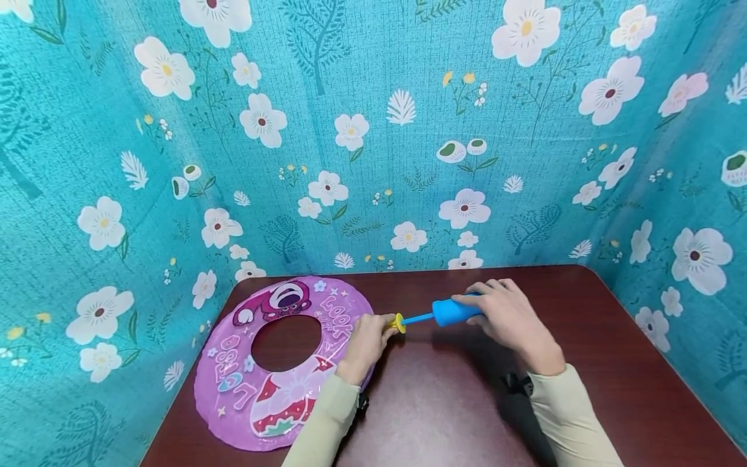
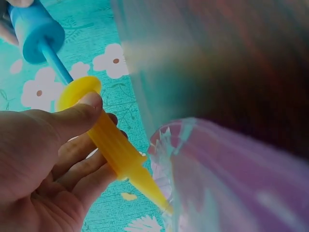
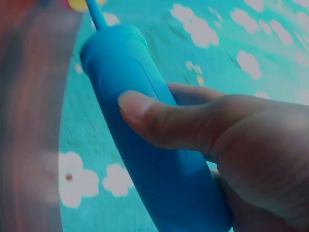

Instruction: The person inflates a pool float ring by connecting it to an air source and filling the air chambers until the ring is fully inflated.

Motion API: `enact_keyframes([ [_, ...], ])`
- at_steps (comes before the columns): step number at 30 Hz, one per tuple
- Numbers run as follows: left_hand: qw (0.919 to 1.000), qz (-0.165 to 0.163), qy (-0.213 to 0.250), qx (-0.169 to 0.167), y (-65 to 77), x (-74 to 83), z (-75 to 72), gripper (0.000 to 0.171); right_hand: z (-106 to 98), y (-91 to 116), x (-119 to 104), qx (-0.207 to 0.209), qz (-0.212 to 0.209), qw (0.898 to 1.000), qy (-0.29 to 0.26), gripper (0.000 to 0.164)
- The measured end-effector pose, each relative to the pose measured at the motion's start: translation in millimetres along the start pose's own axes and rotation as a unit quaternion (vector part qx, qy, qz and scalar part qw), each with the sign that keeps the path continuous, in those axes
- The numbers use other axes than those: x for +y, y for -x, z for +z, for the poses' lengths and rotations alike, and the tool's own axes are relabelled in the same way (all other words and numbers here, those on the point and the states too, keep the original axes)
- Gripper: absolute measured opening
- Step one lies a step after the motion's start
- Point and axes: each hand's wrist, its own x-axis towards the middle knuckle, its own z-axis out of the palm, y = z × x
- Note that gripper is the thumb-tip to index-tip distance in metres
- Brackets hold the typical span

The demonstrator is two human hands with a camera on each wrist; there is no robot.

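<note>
A hand pump spans the space between both hands, its thin blue rod (image 1: pixel 417 318) showing. My left hand (image 1: pixel 366 340) pinches the yellow nozzle end (image 2: pixel 110 140) between thumb and fingers. In the left wrist view the tapered yellow tip meets the edge of the pink swim ring (image 2: pixel 207 179); whether it sits in a valve cannot be made out. My right hand (image 1: pixel 506 316) grips the blue pump barrel (image 3: pixel 149 145), thumb laid along its side. The inflated-looking swim ring (image 1: pixel 218 363), printed with a cartoon bear and strawberries, lies flat beside the left hand.
The dark red-brown table (image 1: pixel 443 402) extends under both arms and to the right. A teal curtain (image 1: pixel 373 162) with white flowers surrounds the table's back and sides. Dark straps (image 1: pixel 516 384) sit at the wrists.
</note>
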Motion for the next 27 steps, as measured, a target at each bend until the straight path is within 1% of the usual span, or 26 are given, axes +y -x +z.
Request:
enact_keyframes([
  [3, 1.0, -0.007, -0.002, 0.0, 0.9, 1.8, 0.9, 0.006, -4, 4, 7, -0.007, 0.007, 1.0, -0.014, 0.058],
  [5, 0.9999, -0.008, -0.009, 0.0, 1.3, 3.3, 2.0, 0.006, 0, 3, 5, -0.009, 0.003, 1.0, -0.01, 0.057],
  [9, 0.9998, -0.006, -0.018, 0.001, 1.0, 6.8, 3.5, 0.006, 19, -4, -12, 0.002, -0.017, 1.0, 0.013, 0.054],
  [13, 0.9997, -0.004, -0.023, 0.003, -0.2, 8.9, 4.3, 0.008, 37, -12, -31, 0.029, -0.037, 0.998, 0.04, 0.052],
  [17, 0.9997, -0.012, -0.024, 0.002, -0.3, 8.0, 5.9, 0.004, 52, -16, -44, 0.042, -0.049, 0.997, 0.051, 0.052],
  [18, 0.9997, -0.014, -0.021, 0.002, -0.2, 7.6, 6.3, 0.006, 54, -16, -46, 0.043, -0.05, 0.996, 0.053, 0.052],
  [20, 0.9997, -0.023, -0.008, 0.001, 0.0, 6.9, 5.9, 0.015, 54, -17, -47, 0.043, -0.051, 0.996, 0.056, 0.053],
  [22, 0.9995, -0.03, 0.004, -0.001, 0.2, 5.9, 4.9, 0.021, 48, -16, -45, 0.039, -0.05, 0.996, 0.057, 0.053],
  [24, 0.9994, -0.032, 0.01, 0.001, 0.1, 4.8, 3.5, 0.025, 36, -15, -40, 0.035, -0.048, 0.997, 0.057, 0.053],
  [27, 0.9992, -0.033, 0.023, 0.005, -0.8, 3.8, 1.1, 0.025, 12, -9, -28, 0.032, -0.033, 0.998, 0.051, 0.054],
])
